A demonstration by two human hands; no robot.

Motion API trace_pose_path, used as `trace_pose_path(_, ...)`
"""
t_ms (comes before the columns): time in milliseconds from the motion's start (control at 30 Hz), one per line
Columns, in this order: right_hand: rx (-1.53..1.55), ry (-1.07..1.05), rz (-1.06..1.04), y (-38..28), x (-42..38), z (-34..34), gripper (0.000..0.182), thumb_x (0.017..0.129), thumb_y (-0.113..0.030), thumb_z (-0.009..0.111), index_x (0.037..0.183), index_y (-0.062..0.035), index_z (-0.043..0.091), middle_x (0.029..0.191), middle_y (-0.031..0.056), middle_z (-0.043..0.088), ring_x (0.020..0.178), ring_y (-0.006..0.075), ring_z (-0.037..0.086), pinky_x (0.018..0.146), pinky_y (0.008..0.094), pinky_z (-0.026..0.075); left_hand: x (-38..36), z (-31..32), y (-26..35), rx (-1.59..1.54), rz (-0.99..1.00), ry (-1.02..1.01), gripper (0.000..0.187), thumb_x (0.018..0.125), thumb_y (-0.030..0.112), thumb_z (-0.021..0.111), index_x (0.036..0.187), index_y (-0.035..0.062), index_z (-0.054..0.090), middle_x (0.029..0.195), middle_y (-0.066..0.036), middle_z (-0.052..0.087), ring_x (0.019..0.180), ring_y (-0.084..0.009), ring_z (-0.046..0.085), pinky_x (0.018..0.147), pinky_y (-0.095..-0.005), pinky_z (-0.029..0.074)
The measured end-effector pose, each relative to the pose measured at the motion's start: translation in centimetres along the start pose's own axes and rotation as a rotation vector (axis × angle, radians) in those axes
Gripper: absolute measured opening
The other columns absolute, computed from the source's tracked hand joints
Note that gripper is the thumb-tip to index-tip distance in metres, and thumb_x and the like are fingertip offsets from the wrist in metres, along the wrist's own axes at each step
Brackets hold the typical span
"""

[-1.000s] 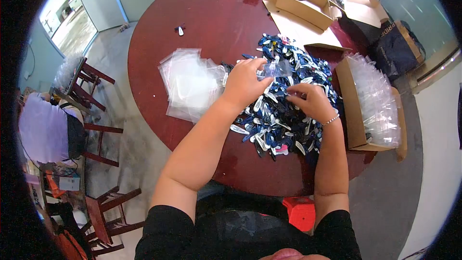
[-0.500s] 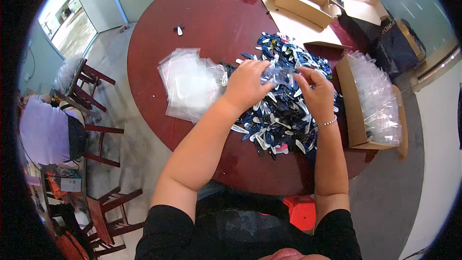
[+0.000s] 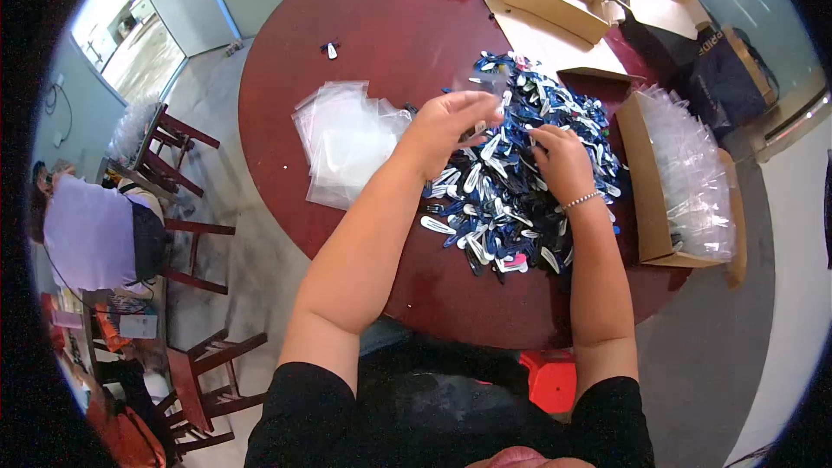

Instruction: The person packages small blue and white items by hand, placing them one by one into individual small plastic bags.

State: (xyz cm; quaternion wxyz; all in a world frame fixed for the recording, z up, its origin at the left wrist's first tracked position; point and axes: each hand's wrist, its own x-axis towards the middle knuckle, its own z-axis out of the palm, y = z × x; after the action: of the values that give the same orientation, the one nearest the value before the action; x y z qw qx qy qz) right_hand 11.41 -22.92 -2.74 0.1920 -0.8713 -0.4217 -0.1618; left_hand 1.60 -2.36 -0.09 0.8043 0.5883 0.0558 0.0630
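A heap of snap hair clips (image 3: 485,238), mostly dark blue, black and white, is spread over the round table. Above its left part, my left hand (image 3: 451,132) is closed on a small clear plastic bag (image 3: 490,82), which stands up past the fingers. My right hand (image 3: 565,165) is down at the heap with its fingers bent and drawn together among the clips; whatever they pinch is too small to make out. To the left of my left hand lies a stack of flat clear bags (image 3: 347,152).
An open carton filled with clear plastic packets (image 3: 689,178) stands at the right table edge. Cardboard boxes (image 3: 555,13) sit at the back right. One lone clip (image 3: 331,51) lies at the far left. A person (image 3: 91,230) and wooden stools (image 3: 195,381) are on the left.
My hands have moved apart: the right let go of the clear bag and went down to the clips, while the left keeps the bag. The view has shifted slightly.
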Motion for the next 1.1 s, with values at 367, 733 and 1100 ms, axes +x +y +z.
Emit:
trace_pose_path(367,0.073,0.07,0.087,0.4,-0.4,0.4,0.018,0.078,-0.005,0.061,0.094,-0.003,0.068,0.091,0.0133,0.066,0.088,0.0311,0.062,0.079,0.0396,0.05,-0.1,-0.4,0.7,-0.301,-0.207,-0.138,0.054,0.093,0.049,0.053,0.122,0.0048,0.052,0.102,-0.009,0.064,0.103,-0.0189,0.059,0.083,-0.0341,0.047)
trace_pose_path(733,0.344,0.179,0.335,-0.2,0.0,-0.6,0.025,0.076,-0.003,0.064,0.101,-0.0038,0.063,0.082,0.0107,0.067,0.066,0.0248,0.063,0.064,0.0344,0.051,0.5,0.2,-1.1,0.173,0.165,0.058,0.039,0.084,0.03,0.071,0.111,0.0027,0.064,0.1,-0.006,0.068,0.096,-0.0146,0.062,0.083,-0.0301,0.047)
trace_pose_path(1100,0.427,0.316,0.156,-2.8,0.4,-3.0,0.026,0.079,0.0,0.065,0.104,-0.0029,0.062,0.082,0.0046,0.065,0.065,0.0096,0.056,0.061,0.0242,0.047,0.4,-0.1,-2.0,1.136,0.584,0.335,0.048,0.072,0.03,0.077,0.108,0.0018,0.064,0.098,-0.013,0.067,0.096,-0.0286,0.061,0.087,-0.0375,0.047)
